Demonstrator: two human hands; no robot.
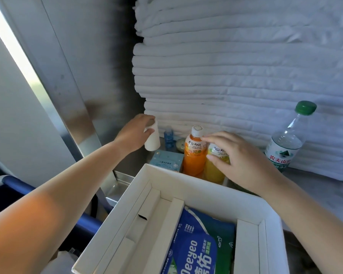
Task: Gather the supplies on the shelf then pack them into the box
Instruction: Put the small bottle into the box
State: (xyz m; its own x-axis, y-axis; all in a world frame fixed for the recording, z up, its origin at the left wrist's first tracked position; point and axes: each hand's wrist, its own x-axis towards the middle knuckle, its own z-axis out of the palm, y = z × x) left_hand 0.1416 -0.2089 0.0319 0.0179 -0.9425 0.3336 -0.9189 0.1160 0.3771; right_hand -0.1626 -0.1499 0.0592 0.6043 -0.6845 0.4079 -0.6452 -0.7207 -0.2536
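My left hand [135,131] grips a white container [152,142] beyond the far left corner of the box [196,192]. The container's top end is buried in my fingers and its long axis runs near upright. My right hand [240,159] curls round a yellow bottle [214,171] just past the box's far wall. My hand covers its cap and the wall hides its base. An orange bottle [194,157] touches it, upright, cap up. Behind the box, a small blue bottle [168,136] is too blurred to read. Inside the box lies a blue pack [194,250], cut off at the bottom edge.
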